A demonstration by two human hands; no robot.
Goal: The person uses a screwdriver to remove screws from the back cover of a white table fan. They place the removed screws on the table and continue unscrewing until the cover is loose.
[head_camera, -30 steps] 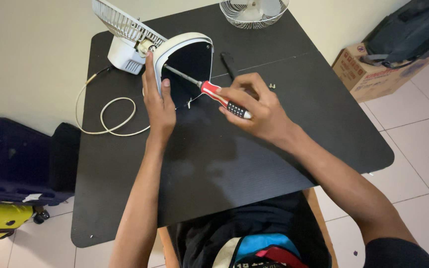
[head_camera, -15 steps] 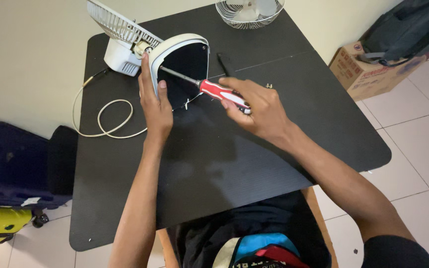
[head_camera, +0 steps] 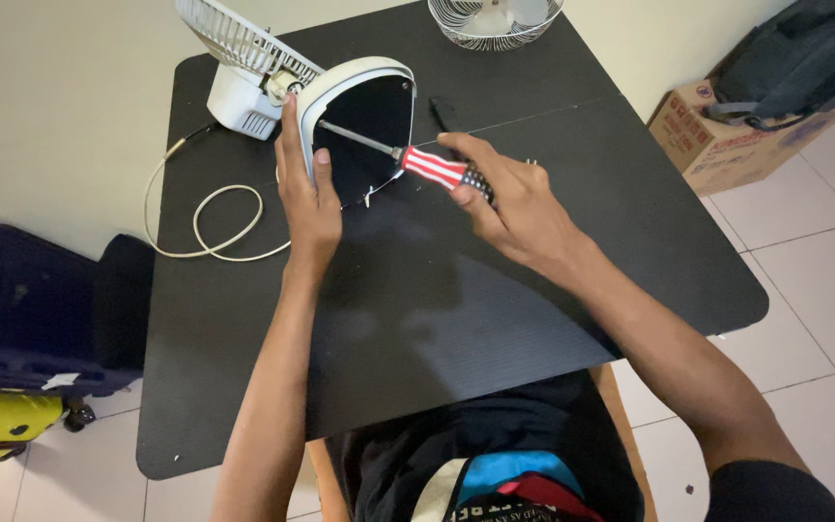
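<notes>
Single view only: head camera, worn by person, looks steeply down and forward from above. Black surface [head_camera: 533, 319] fills middle of frame, tilted slightly, far edge toward cream wall at top. Both forearms enter from bottom edge; person's lap directly beneath lens. Close range, arm's reach. Tiled floor visible both sides. No second view, nothing shared.
</notes>
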